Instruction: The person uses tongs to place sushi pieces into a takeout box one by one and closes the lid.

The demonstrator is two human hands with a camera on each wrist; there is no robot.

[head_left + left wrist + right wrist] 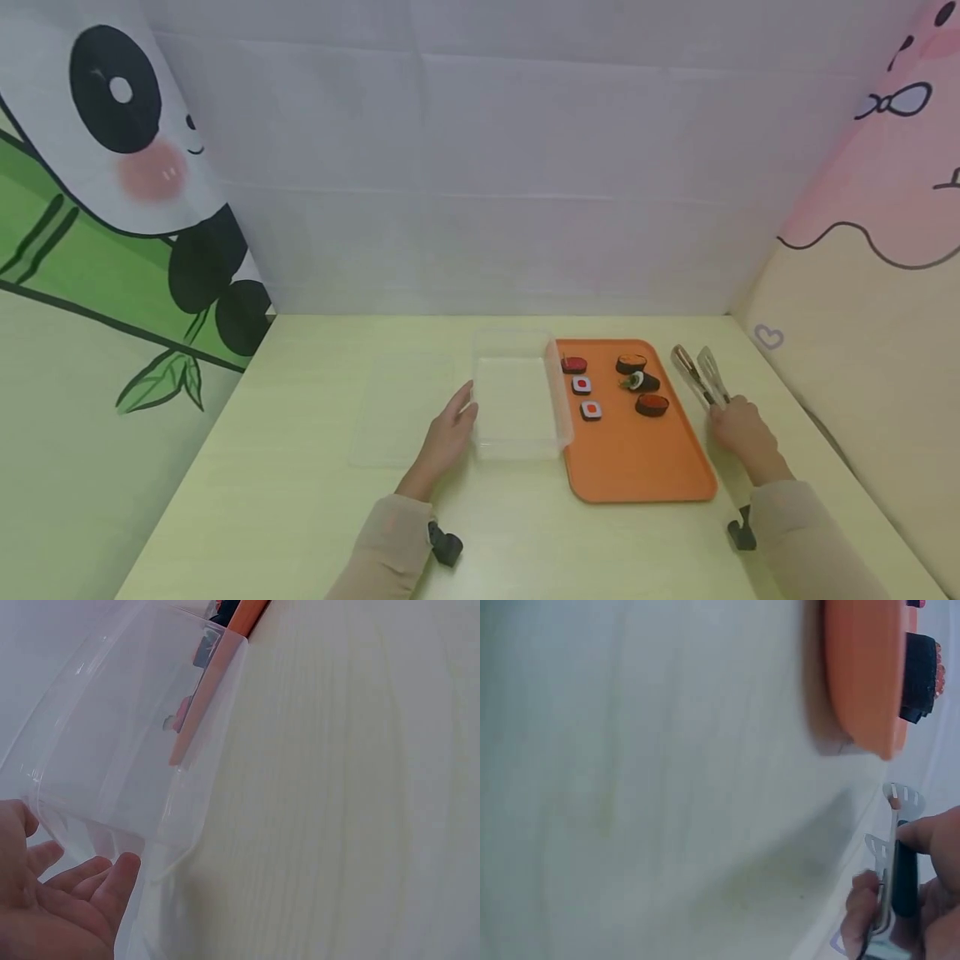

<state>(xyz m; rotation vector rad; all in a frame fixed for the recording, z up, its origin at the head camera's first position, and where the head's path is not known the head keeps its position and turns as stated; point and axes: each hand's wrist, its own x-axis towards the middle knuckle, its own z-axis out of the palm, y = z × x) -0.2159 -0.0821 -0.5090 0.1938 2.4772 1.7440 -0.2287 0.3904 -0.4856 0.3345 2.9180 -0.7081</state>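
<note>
From above, we look down at a pale table [262, 508]. Our left hand [446, 433] rests its loosely spread, relaxed fingers against the left side of a clear, bare-bottomed container [517, 448] at the table's middle. The container's right rim overlaps, in our view, the left edge of an orange tray [637, 462] bearing six sushi pieces [591, 411]. Right of the tray, our right hand [744, 435] grasps metal tongs [905, 879] by the dark grip, their slotted ends apart and pointing away from us. A flat clear sheet [390, 417] lies left of the container.
</note>
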